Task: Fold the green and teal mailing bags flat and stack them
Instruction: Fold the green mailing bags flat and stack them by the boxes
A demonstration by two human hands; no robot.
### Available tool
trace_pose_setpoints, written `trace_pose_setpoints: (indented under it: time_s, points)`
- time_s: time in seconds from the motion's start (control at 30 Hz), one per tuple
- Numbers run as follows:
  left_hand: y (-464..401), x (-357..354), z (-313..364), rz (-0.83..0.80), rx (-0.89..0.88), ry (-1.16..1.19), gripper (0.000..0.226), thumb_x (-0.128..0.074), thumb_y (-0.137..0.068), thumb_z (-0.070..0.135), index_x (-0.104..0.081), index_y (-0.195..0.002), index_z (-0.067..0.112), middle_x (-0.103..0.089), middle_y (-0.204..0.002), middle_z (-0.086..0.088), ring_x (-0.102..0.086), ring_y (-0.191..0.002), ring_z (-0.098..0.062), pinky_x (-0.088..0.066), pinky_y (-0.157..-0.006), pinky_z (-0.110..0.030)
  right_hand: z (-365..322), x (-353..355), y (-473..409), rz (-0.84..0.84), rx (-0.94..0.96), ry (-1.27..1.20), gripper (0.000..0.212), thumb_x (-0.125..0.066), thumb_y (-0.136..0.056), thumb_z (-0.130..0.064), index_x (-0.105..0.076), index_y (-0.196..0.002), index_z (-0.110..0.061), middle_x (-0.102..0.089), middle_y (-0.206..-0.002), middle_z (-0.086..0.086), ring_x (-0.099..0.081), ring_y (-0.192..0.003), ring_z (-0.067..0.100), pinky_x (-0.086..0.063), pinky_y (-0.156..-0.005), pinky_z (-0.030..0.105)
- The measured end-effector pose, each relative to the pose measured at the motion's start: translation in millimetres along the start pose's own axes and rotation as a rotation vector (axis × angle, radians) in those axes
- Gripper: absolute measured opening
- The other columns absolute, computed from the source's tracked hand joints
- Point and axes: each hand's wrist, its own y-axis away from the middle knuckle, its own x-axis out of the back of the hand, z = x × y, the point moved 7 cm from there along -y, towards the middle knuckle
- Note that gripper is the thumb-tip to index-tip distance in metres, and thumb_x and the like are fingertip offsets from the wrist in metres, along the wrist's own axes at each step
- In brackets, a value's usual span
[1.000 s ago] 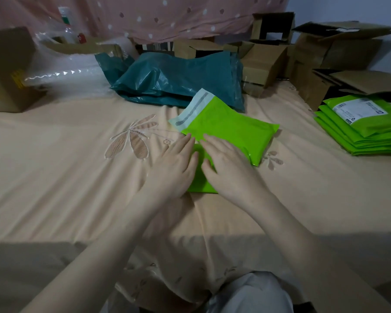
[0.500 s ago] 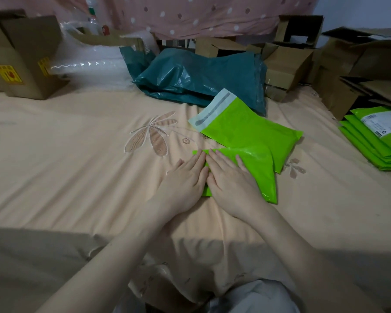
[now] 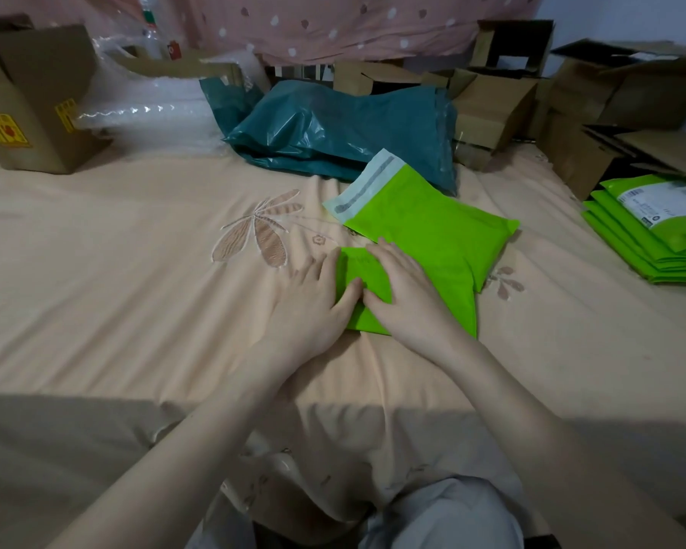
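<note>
A bright green mailing bag (image 3: 432,227) lies on the peach bedsheet, its white adhesive flap pointing up-left and its near end folded over. My left hand (image 3: 313,299) rests flat at the fold's left edge, fingers spread, thumb on the green plastic. My right hand (image 3: 404,295) presses palm-down on the folded part. Behind lies a heap of teal mailing bags (image 3: 345,132). A stack of folded green bags (image 3: 650,231), the top one labelled, sits at the right edge.
Cardboard boxes (image 3: 503,109) crowd the back and right (image 3: 595,152); another box (image 3: 28,101) stands at the back left beside clear bubble wrap (image 3: 151,112). A pink dotted cloth (image 3: 333,21) hangs behind. My knee (image 3: 444,513) is at the bottom.
The near end of the green bag was folded over and both hands slid onto the fold, pressing it flat. The camera view shifted left, so the green stack moved toward the right edge.
</note>
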Motion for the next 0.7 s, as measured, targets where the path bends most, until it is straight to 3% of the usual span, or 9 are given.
trace_pose_setpoints:
  time_s: [0.13, 0.23, 0.3, 0.47, 0.6, 0.7]
  points:
    - [-4, 2, 11, -0.037, 0.037, 0.249, 0.056, -0.045, -0.095, 0.039, -0.028, -0.143, 0.018, -0.044, -0.143, -0.007, -0.040, -0.131, -0.022, -0.031, -0.100, -0.029, 11, 9, 7, 0.019, -0.065, 0.048, 0.063, -0.056, -0.090, -0.026, -0.029, -0.145, -0.012, -0.023, -0.155, 0.008, -0.017, -0.144, 0.021, -0.013, -0.117, 0.031]
    - [-9, 6, 18, -0.017, 0.064, 0.420, 0.052, -0.054, -0.092, 0.027, -0.033, -0.138, 0.018, -0.050, -0.136, -0.002, -0.048, -0.118, -0.011, -0.033, -0.086, -0.014, 17, 17, 10, 0.046, -0.093, 0.075, 0.063, -0.058, -0.088, -0.030, -0.032, -0.143, -0.011, -0.030, -0.152, 0.009, -0.023, -0.141, 0.023, -0.019, -0.114, 0.033]
    - [-9, 10, 21, 0.006, 0.073, 0.416, 0.051, -0.055, -0.091, 0.022, -0.036, -0.137, 0.018, -0.052, -0.132, 0.001, -0.048, -0.106, -0.006, -0.031, -0.074, -0.005, 20, 24, 11, 0.085, -0.112, 0.099, 0.064, -0.059, -0.087, -0.036, -0.034, -0.141, -0.012, -0.035, -0.148, 0.008, -0.028, -0.136, 0.025, -0.024, -0.111, 0.035]
    - [-15, 3, 23, -0.054, 0.114, 0.289, 0.052, -0.061, -0.085, 0.029, -0.040, -0.131, 0.019, -0.058, -0.123, -0.004, -0.053, -0.114, -0.020, -0.042, -0.093, -0.031, 30, 40, 18, 0.132, -0.187, 0.154, 0.061, -0.052, -0.089, -0.043, -0.033, -0.142, -0.019, -0.037, -0.146, 0.002, -0.028, -0.133, 0.024, -0.028, -0.105, 0.041]
    - [-17, 2, 36, -0.033, 0.098, 0.438, 0.054, -0.069, -0.081, 0.021, -0.042, -0.127, 0.022, -0.053, -0.100, 0.003, -0.054, -0.093, -0.018, -0.046, -0.088, -0.032, 45, 59, 25, 0.105, -0.236, 0.153, 0.063, -0.055, -0.087, -0.036, -0.030, -0.143, -0.021, -0.036, -0.146, 0.003, -0.028, -0.135, 0.025, -0.026, -0.107, 0.043]
    - [-20, 6, 50, 0.003, 0.055, 0.628, 0.054, -0.070, -0.081, 0.016, -0.042, -0.124, 0.028, -0.051, -0.106, 0.002, -0.053, -0.079, -0.013, -0.049, -0.075, -0.031, 61, 73, 30, 0.091, -0.283, 0.088, 0.069, -0.056, -0.082, -0.042, -0.029, -0.143, -0.022, -0.039, -0.144, 0.008, -0.033, -0.133, 0.028, -0.029, -0.108, 0.045]
